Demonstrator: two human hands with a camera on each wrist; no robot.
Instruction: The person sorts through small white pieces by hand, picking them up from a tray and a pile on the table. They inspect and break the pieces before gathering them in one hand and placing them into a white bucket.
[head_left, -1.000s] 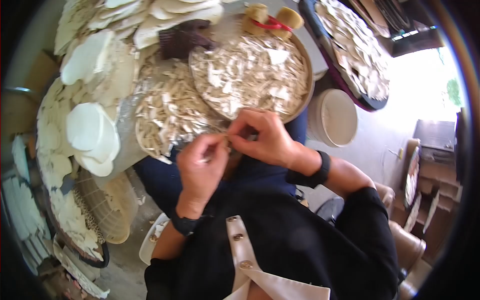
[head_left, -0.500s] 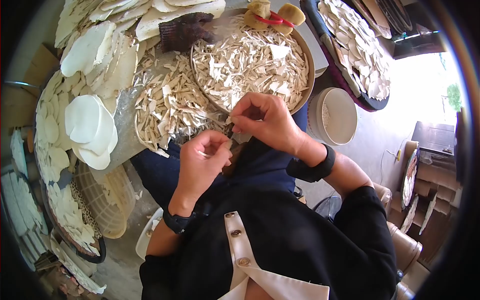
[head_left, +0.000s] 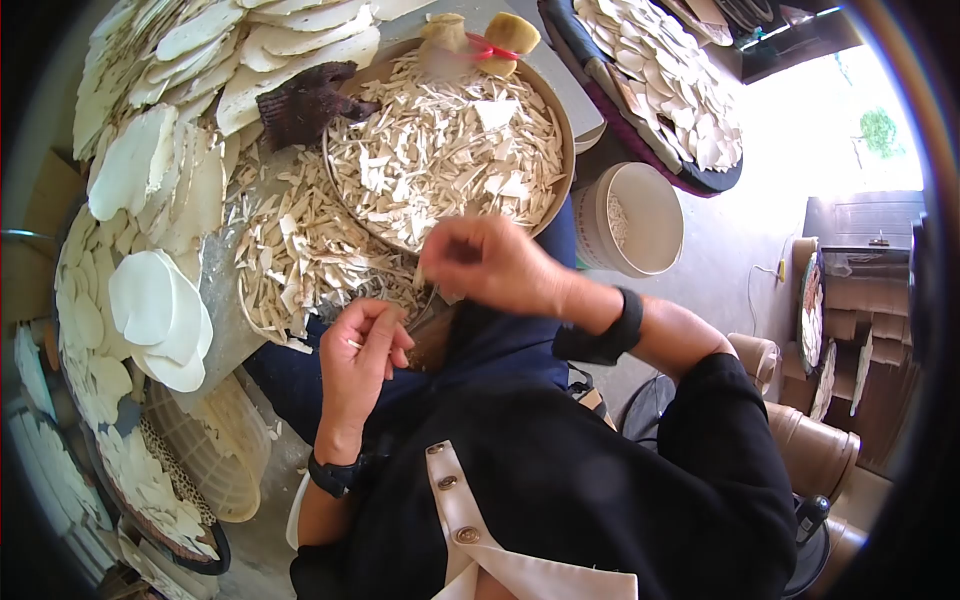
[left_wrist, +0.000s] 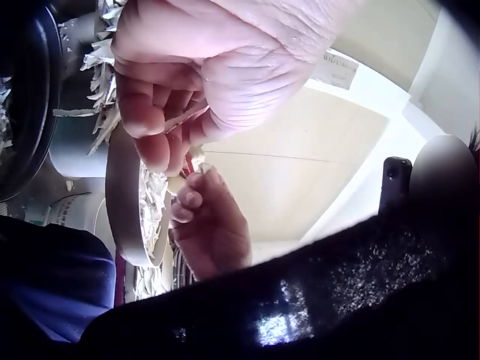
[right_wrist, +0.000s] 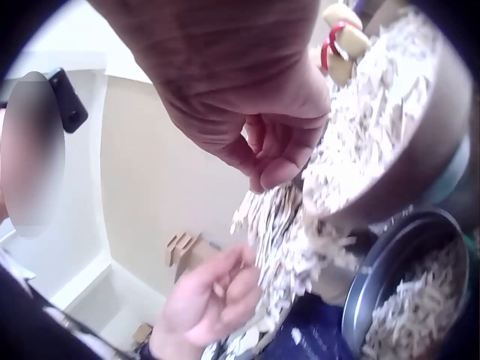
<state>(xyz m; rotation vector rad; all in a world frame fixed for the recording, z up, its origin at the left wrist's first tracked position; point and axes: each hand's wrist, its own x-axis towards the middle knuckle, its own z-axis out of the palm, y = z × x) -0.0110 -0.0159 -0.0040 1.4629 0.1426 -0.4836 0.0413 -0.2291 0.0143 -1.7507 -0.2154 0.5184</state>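
My left hand (head_left: pixel 362 355) is over the lap, thumb and fingers pinching a thin pale strip (left_wrist: pixel 186 116). Farther right, my right hand (head_left: pixel 490 262) is blurred by the near edge of a round tray (head_left: pixel 566 170) heaped with whitish slivers. Its thumb and index finger meet at the tips in the right wrist view. A small pale piece (left_wrist: pixel 200 165) shows at those fingertips in the left wrist view. The two hands are apart. Left of the tray lies a loose pile of pale strips (head_left: pixel 290 240).
A dark knitted glove (head_left: pixel 305 100) lies beside the tray; yellowish blocks (head_left: pixel 512 35) with a red band sit at its far rim. Broad white slices (head_left: pixel 150 300) are stacked at left, above a plastic basket (head_left: pixel 240 470). A white bucket (head_left: pixel 668 240) stands on the floor at right.
The hands were together at the fingertips a second ago and have separated. The left hand moved down and left. The head view has shifted, so the surroundings sit farther left.
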